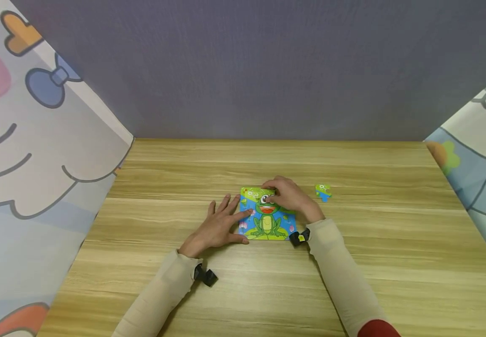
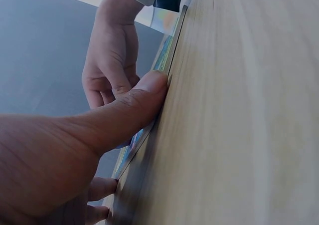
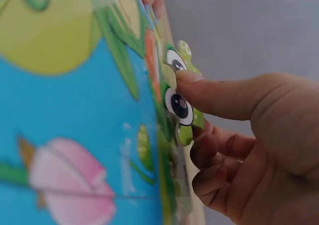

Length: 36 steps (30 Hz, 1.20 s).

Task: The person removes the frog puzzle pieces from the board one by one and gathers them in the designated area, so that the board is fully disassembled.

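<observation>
A frog jigsaw puzzle (image 1: 267,227) lies flat on the table, its picture a green frog on blue with pink flowers. My right hand (image 1: 289,194) is over its top right part and pinches a puzzle piece with the frog's eyes (image 3: 180,108) between thumb and fingers. In the right wrist view this piece stands tilted up from the puzzle's surface. My left hand (image 1: 217,228) has its fingers spread at the puzzle's left side, with the index finger lying on the picture. Seen from the left wrist, the thumb (image 2: 134,103) rests against the puzzle's edge.
One loose puzzle piece (image 1: 322,192), green and blue, lies right of the puzzle beyond the right wrist. The wood-grain table (image 1: 175,159) ends at a grey panel (image 1: 268,70) at the back. Cartoon-printed walls (image 1: 36,154) flank both sides.
</observation>
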Available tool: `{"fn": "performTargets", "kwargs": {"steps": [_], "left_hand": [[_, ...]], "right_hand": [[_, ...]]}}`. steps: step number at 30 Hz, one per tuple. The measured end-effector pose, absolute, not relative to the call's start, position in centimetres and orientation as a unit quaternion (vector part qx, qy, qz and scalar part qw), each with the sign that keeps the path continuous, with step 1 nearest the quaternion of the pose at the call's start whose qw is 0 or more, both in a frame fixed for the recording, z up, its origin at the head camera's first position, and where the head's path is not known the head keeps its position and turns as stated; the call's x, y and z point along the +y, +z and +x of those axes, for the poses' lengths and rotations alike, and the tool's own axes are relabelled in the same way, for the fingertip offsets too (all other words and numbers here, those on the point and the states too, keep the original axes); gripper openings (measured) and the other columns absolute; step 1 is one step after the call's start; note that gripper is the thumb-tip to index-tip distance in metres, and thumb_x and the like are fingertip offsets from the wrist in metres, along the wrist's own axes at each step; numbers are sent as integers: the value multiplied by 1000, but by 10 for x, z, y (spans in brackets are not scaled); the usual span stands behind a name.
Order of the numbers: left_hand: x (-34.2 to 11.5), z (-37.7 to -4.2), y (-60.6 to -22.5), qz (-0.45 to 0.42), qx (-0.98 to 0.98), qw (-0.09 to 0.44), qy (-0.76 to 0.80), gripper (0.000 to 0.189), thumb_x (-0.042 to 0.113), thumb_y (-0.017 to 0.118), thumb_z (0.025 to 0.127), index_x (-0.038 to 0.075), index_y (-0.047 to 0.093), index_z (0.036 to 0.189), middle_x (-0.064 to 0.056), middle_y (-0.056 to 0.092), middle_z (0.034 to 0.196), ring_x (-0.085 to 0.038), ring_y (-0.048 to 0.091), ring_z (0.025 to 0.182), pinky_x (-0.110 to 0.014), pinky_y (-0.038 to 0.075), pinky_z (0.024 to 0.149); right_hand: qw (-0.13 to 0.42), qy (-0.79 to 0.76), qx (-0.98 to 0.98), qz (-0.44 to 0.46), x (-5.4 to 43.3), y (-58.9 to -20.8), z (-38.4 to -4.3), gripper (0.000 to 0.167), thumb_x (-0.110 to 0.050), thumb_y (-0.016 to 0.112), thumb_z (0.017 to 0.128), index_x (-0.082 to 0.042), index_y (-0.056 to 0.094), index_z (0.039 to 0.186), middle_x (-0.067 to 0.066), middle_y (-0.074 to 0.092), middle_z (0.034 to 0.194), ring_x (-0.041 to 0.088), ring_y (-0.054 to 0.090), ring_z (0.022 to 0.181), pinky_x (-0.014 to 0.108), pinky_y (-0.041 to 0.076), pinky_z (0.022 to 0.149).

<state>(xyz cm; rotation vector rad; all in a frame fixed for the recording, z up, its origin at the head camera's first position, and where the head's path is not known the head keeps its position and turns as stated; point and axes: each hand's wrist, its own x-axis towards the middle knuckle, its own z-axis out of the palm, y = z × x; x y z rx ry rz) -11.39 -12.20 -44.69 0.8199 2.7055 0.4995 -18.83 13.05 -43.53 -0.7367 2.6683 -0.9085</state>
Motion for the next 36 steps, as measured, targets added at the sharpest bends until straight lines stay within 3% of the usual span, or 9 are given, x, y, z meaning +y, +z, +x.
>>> {"fn": "performTargets", "kwargs": {"steps": [10, 14, 19, 26, 36], "left_hand": [[-123, -114, -448, 281, 934, 137, 171, 81, 56, 73, 83, 30, 42, 153, -19, 9, 169, -46, 5, 156, -78, 9, 115], [-123, -113, -447, 280, 934, 140, 171, 81, 56, 73, 83, 30, 42, 153, -19, 9, 169, -46, 5, 156, -78, 9, 115], [-123, -114, -446, 277, 934, 147, 172, 82, 56, 73, 83, 30, 41, 154, -18, 9, 169, -45, 4, 156, -77, 8, 116], [-123, -114, -445, 273, 932, 154, 180, 81, 56, 73, 84, 31, 40, 154, -17, 7, 170, -44, 1, 157, -77, 6, 116], [-123, -113, -446, 277, 932, 149, 179, 82, 56, 73, 83, 31, 40, 154, -17, 7, 169, -44, 2, 157, -76, 5, 116]], "right_hand": [[156, -333, 890, -269, 141, -425, -187, 39, -1, 54, 100, -10, 63, 136, 13, 68, 126, 15, 51, 77, 33, 46, 78], [158, -345, 885, -270, 143, -426, -188, 40, 2, 52, 99, -9, 61, 137, 13, 69, 120, 14, 50, 74, 31, 46, 76], [148, -380, 878, -252, 147, -427, -188, 33, 1, 56, 99, -5, 61, 130, 14, 68, 102, 17, 57, 77, 31, 49, 73], [107, -405, 880, -225, 158, -425, -189, 23, -2, 59, 98, -1, 69, 118, 16, 72, 110, 25, 65, 97, 38, 54, 86], [93, -427, 882, -179, 187, -422, -185, 24, -6, 62, 98, 1, 69, 120, 20, 73, 113, 29, 68, 102, 40, 54, 90]]}}
